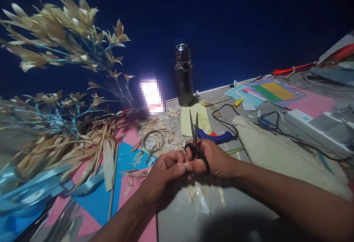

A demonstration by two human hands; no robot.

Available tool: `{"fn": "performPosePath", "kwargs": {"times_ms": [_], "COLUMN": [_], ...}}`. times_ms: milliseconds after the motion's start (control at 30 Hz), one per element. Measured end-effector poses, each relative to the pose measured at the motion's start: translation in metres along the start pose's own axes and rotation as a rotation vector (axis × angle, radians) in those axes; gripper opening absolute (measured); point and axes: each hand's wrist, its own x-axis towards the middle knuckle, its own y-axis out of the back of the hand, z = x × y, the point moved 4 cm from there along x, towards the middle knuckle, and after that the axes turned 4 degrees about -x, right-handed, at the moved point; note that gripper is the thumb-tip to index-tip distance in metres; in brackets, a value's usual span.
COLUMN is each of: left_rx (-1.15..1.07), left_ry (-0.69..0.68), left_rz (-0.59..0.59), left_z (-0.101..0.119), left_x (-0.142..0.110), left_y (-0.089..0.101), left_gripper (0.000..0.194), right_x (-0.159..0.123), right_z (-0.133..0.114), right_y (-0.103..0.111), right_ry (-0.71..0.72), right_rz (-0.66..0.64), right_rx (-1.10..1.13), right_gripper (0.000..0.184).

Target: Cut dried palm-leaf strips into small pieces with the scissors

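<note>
My right hand [218, 157] has a pair of scissors [194, 125] hooked on its fingers, black handles in the grip and blades pointing away from me, slightly apart. Its fingertips meet those of my left hand [166, 170], which is closed in a pinch. A small pale bit seems to sit between the fingertips, too small to name. Just beyond the scissors lie a blue glue gun [218, 135] and a yellow sheet [204, 116]. A ring-shaped tape roll [153, 141] rests among dry husk scraps [171, 133] left of the scissors.
A dark flask [184, 79] stands at the back edge. Dried-husk flowers on blue stems [83, 39] rise at left, above husks [94, 153], blue ribbon [24, 186] and blue paper [96, 201]. At right are a cream cloth item [282, 157], black cord [225, 124] and coloured papers [276, 92].
</note>
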Motion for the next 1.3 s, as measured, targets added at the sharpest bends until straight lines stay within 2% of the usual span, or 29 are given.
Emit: {"fn": "performPosePath", "kwargs": {"times_ms": [167,233,333,567,767,933,1100,1300], "left_rx": [-0.070,-0.029,0.036,0.032,0.022,-0.089,-0.064,0.059], "left_ry": [0.030,0.003,-0.028,-0.029,-0.052,-0.002,-0.034,-0.045], "left_rz": [-0.049,-0.049,-0.004,0.009,0.001,0.005,0.059,0.055], "left_z": [0.007,0.008,0.005,0.007,0.002,0.006,0.018,0.012], "left_x": [0.000,0.001,0.002,0.003,0.004,0.001,0.001,0.002], "left_y": [-0.001,-0.001,0.001,-0.001,0.003,0.001,-0.002,0.000], "left_gripper": [0.038,0.038,0.025,0.026,0.020,0.025,0.025,0.024], "right_x": [-0.001,0.001,0.002,0.002,0.004,0.007,0.009,0.010], "right_z": [0.004,0.006,0.006,0.001,0.008,0.004,-0.001,0.009], "right_y": [-0.003,-0.002,0.002,0.006,0.005,0.007,0.015,0.013], "right_ry": [-0.011,-0.004,-0.001,-0.005,-0.004,-0.043,0.002,-0.001], "right_rz": [-0.081,-0.064,0.013,0.003,0.068,-0.045,0.037,0.083], "right_rx": [0.083,0.104,0.067,0.038,0.049,0.220,0.067,0.035], "right_gripper": [0.043,0.044,0.045,0.041,0.042,0.042,0.043,0.041]}}
